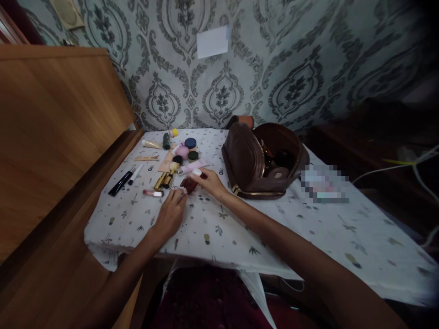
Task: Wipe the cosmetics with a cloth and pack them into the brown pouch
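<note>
My right hand (211,183) pinches a small dark red bottle (188,184) by its white cap (196,172), tilted low over the tablecloth. Close to its lower end, the fingers of my left hand (171,212) are bent round a small whitish piece (182,188), which looks like a crumpled wipe. Just beyond both hands lie two gold lipstick tubes (163,181) and a pale pink tube (194,166). A lip gloss tube (153,193) rests left of my left hand. Several jars, among them one with a blue lid (190,143), form a cluster farther back.
An unzipped brown leather bag (242,155) stands right of the cosmetics. A black tube (121,183) and a cream tube (152,144) lie at the left, near a wooden cabinet (61,128). A blurred-out item (324,183) is on the printed tablecloth (219,233) at the right.
</note>
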{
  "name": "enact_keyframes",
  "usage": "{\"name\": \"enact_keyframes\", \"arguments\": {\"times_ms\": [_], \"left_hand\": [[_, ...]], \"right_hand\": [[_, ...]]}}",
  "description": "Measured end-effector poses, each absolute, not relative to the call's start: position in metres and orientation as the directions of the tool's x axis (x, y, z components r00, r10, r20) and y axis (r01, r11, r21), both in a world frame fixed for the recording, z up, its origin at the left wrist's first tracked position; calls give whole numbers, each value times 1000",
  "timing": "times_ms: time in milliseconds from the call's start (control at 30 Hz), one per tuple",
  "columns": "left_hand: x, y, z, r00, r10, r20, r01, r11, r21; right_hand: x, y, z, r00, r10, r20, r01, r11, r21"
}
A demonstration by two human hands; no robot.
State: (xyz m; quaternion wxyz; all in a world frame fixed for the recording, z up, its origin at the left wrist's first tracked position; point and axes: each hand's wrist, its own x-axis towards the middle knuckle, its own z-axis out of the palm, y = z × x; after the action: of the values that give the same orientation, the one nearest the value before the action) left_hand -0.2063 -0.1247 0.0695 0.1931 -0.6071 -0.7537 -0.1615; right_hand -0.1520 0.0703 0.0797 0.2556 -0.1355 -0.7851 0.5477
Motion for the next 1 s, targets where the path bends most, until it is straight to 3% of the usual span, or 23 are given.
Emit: {"name": "enact_keyframes", "arguments": {"times_ms": [133, 333, 567, 700, 833, 933, 1000], "left_hand": [[-210, -126, 65, -223, 866, 448, 975, 199, 101], [-213, -119, 69, -259, 763, 593, 943, 65, 327], [-219, -115, 93, -281, 635, 720, 926, -19, 378], [-227, -113, 110, -285, 574, 768, 947, 44, 318], [-235, -105, 120, -263, 695, 670, 961, 128, 244], [-237, -100, 125, -306, 758, 577, 945, 167, 282], [-238, -97, 126, -357, 743, 566, 920, 174, 352]], "right_hand": [[-159, 61, 77, -844, 472, 255, -81, 358, -930], [-158, 47, 75, -892, 369, 263, -181, 242, -953], [-156, 43, 67, -925, 340, 170, -155, 72, -985], [-153, 41, 70, -905, 325, 273, -208, 220, -953], [-147, 38, 73, -889, 262, 376, -219, 477, -851], [-144, 35, 74, -880, 254, 401, -169, 622, -764], [-143, 34, 76, -874, 240, 422, -185, 639, -746]]}}
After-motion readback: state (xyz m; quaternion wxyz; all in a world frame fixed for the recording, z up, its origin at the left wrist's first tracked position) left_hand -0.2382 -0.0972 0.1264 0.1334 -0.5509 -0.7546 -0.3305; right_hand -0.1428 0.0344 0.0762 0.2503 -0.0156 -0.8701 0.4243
